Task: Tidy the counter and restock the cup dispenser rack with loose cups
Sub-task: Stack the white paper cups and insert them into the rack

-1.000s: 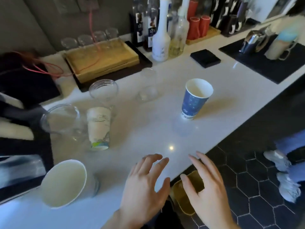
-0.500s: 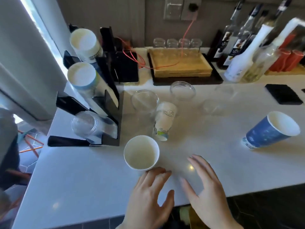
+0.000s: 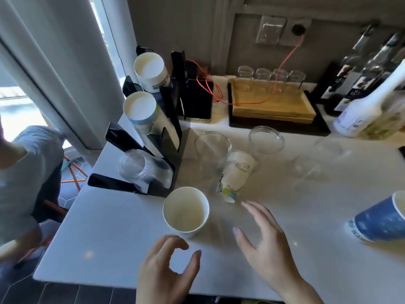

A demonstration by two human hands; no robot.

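Beside white cup, both hands hover empty

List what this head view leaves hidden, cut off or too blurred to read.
- Blue paper cup: rim cut off by the right edge.
- Rack stacks: only the front cup of each shows; how many sit behind is hidden.
- Clear cups mid-counter: see-through and blurred, count uncertain.
- Printed paper cup: design too blurred to read.
- Bottle labels: smeared, partly cut off.

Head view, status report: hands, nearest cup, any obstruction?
Left hand empty, curled just short of white paper cup. Right hand open, hovering. Cup upright, untouched. Nothing between.
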